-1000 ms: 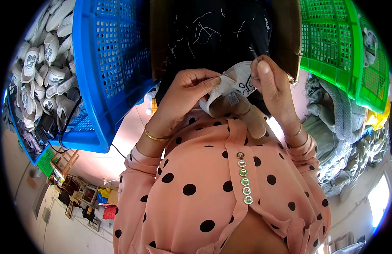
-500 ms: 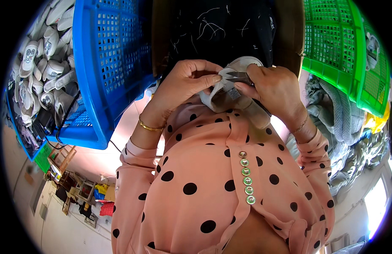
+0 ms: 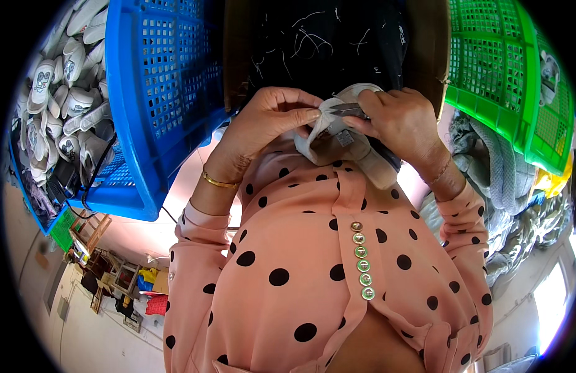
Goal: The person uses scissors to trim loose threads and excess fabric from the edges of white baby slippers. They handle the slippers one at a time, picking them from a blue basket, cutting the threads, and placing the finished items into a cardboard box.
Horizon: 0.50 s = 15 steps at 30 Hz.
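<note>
In front of my body is a pale, whitish shoe upper (image 3: 344, 144) with a small printed label inside it. My left hand (image 3: 274, 118) pinches its edge between thumb and fingers. My right hand (image 3: 400, 121) is closed on a pair of small metal thread snips (image 3: 350, 109); the blades point left, at the edge beside my left fingertips. The snips' handle is hidden inside my right palm. The rounded end of the upper hangs toward my blouse.
A blue plastic basket (image 3: 129, 112) stands on the left, beside a heap of white shoes (image 3: 77, 99). On the right is a green basket (image 3: 487, 74) above grey fabric items (image 3: 496, 161). Loose thread ends (image 3: 310, 40) lie on the dark cloth ahead.
The snips have shifted slightly left and up along the edge, and their blades look more spread. My left hand has barely moved and keeps its pinch.
</note>
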### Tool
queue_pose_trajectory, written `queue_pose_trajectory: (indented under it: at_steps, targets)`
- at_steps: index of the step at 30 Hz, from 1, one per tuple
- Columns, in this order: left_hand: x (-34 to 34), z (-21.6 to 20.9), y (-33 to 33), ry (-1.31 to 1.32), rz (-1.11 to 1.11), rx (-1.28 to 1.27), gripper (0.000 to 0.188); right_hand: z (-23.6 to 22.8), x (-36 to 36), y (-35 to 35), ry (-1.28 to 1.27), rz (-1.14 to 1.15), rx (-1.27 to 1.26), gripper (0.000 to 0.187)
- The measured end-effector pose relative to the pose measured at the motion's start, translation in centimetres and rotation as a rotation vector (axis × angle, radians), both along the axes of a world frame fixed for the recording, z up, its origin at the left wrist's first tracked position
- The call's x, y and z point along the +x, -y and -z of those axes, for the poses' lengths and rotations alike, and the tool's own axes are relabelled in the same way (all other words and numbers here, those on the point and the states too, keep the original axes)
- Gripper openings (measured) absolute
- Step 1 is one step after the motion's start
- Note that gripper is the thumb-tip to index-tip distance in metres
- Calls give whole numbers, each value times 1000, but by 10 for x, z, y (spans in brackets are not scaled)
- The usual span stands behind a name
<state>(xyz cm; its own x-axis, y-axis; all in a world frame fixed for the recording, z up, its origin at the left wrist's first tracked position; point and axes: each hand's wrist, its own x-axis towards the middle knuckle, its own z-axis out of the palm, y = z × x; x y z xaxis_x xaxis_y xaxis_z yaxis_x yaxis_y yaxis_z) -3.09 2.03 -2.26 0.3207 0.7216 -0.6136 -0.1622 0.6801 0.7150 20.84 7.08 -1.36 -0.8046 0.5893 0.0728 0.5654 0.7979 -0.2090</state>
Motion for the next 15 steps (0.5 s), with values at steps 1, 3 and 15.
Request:
queue_pose_trajectory:
  at_steps: [1, 3, 15]
  targets:
    - [0, -1, 0, 5, -6, -14, 25, 1, -1, 0, -5, -5, 9, 38]
    - [2, -4, 0, -10, -10, -21, 24, 2, -2, 0, -14, -15, 26, 37]
    - [0, 8, 4, 101, -57, -57, 25, -7, -4, -1, 119, -26, 17, 37]
